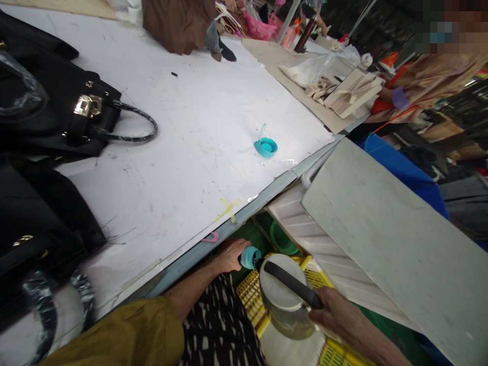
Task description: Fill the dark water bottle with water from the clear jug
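Observation:
My right hand [331,311] is wrapped round the black handle of a metal kettle [284,284], which tilts toward the left. Its spout end meets the mouth of a bottle with a turquoise neck [251,257]. My left hand [233,254] grips that bottle; most of its body is hidden behind the fingers. On the white table a turquoise bottle cap [266,147] with a loop lies near the edge.
Black handbags [91,109] with plastic-wrapped handles lie at the left. Below the kettle is a yellow crate [249,297]. A grey board [392,223] slants at the right over a white ribbed bin [285,208]. Another person [430,86] works at the far right.

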{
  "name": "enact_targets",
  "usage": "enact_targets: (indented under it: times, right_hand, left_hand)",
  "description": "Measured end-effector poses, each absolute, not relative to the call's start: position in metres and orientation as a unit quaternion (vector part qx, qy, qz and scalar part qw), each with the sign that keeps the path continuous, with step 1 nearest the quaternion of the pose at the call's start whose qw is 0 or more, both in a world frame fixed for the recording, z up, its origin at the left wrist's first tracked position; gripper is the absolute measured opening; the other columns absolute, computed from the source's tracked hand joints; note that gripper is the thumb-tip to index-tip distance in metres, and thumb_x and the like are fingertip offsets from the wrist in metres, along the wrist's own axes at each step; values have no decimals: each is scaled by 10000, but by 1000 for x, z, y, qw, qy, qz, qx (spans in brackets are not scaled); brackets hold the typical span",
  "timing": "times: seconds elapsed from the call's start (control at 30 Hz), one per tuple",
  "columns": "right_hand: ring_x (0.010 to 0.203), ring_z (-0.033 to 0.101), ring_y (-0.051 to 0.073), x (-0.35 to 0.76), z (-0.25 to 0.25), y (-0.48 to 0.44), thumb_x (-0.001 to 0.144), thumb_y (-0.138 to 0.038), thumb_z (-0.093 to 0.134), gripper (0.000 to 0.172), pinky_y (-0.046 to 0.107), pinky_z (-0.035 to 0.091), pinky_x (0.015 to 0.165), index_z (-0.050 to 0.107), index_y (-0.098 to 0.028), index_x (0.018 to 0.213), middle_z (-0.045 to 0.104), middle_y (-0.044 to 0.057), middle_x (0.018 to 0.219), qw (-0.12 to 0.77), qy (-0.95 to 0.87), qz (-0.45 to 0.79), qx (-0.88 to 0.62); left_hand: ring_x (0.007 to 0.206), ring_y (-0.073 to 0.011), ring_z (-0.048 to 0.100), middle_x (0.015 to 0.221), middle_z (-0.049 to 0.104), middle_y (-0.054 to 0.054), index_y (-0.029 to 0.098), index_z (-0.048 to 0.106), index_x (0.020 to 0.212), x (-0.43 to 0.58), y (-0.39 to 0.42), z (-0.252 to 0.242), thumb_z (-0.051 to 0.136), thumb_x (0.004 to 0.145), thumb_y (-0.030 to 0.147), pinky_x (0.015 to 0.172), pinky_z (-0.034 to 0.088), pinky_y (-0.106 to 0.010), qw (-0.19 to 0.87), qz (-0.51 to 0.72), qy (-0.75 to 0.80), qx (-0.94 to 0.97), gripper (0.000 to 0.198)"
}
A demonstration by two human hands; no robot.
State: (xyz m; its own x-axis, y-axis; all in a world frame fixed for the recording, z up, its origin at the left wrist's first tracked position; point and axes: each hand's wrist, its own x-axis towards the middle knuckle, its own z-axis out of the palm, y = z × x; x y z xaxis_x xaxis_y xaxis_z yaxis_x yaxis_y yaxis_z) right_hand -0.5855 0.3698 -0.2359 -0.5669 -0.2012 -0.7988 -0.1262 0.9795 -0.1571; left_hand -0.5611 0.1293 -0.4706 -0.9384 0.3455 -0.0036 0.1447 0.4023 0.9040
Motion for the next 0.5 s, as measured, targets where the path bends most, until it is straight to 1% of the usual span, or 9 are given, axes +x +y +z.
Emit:
enact_targets:
  times: [0.13, 0.27, 0.5]
  right_hand:
    - [573, 380, 125, -586, -238, 373, 629, -170, 431, 83, 258, 195, 514, 350, -189, 621, 357, -21, 599, 451, 887, -30, -99]
    - [592, 400, 130, -586, -237, 373, 628, -165, 438, 69, 255, 213, 523, 373, -186, 632, 380, -18, 615, 456, 885, -29, -88]
    - [559, 342, 113, -583, -237, 371, 626, -161, 450, 117, 259, 185, 504, 336, -189, 621, 339, -27, 591, 444, 891, -31, -85]
  left_hand:
    - [1058, -257, 524, 1130, 560, -62, 176, 514, 1162, -561, 129, -471, 695, 522, 63, 947, 415, -343, 92, 526, 832, 148, 675]
    - [1035, -255, 529, 1107, 561, -58, 176, 518, 1153, -561, 130, -469, 698, 524, 67, 928, 420, -343, 97, 525, 833, 146, 664]
    - [1036, -277, 531, 1103, 566, -74, 175, 521, 1137, -563, 130, -463, 713, 497, 67, 927, 424, -363, 114, 524, 833, 139, 677]
